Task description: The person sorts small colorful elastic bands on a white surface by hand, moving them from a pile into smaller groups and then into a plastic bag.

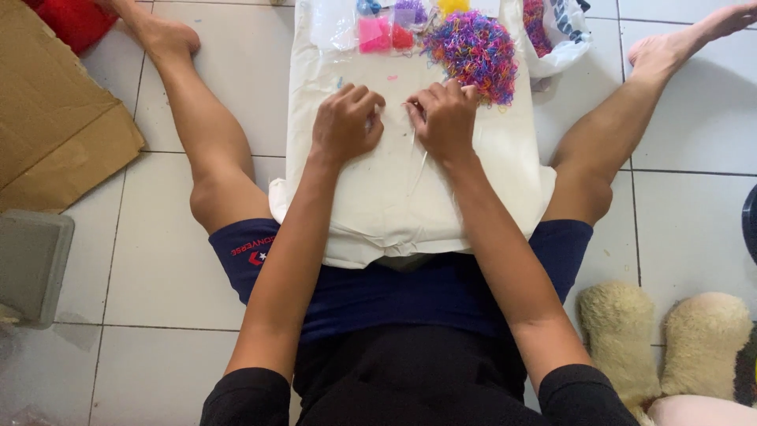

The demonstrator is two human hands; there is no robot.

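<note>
I sit on a tiled floor with my legs spread and a white cloth sheet (394,197) laid between them. My left hand (345,122) and my right hand (444,118) rest close together on the sheet, fingers curled, pinching something small and clear that I cannot make out. A thin clear strip (418,162) trails down from my right hand. Just beyond my right hand lies a heap of tiny multicoloured rubber bands (473,51). Small clear packets of pink, red and purple bands (386,31) lie at the sheet's far end.
A white plastic bag (556,35) with more bands sits at the far right. Flattened cardboard (55,118) lies on the left, a grey box (31,264) below it. Fluffy cream slippers (662,347) are at the lower right.
</note>
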